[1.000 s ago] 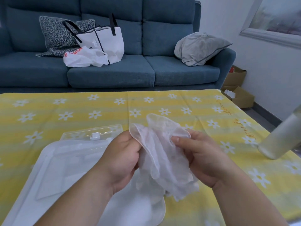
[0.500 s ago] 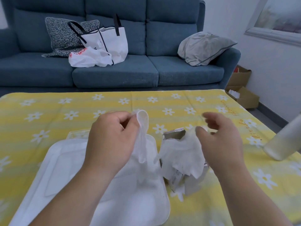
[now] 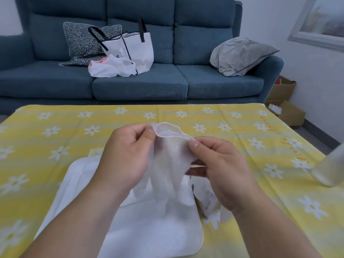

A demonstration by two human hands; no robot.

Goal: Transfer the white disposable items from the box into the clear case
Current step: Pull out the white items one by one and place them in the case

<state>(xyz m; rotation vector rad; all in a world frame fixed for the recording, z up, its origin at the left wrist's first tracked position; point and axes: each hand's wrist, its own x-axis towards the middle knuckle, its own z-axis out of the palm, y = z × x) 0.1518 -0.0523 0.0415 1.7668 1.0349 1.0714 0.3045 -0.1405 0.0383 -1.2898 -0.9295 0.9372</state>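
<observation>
Yellow daisy-print surface (image 3: 55, 127) fills mid-frame; at centre, fingers (image 3: 194, 146) of our left hand (image 3: 126, 157) and right hand (image 3: 221, 164) pinch the cuff of a white glove (image 3: 167, 161) above the clear case (image 3: 74, 183).

Film, plastic and cloth
glove (image 3: 167, 157): thin, translucent, crinkled film; case (image 3: 149, 229): smooth milky plastic; tablecloth (image 3: 55, 131) under the case: matt printed cloth.

The white glove (image 3: 167, 161), half a second ago dangling narrow from the left hand (image 3: 128, 155) alone, is now spread between both hands above the clear case (image 3: 149, 235), its cuff pulled open. The right hand (image 3: 219, 164), then loose and apart over the box (image 3: 209, 199) beside the case, now pinches the cuff's right edge.
</observation>
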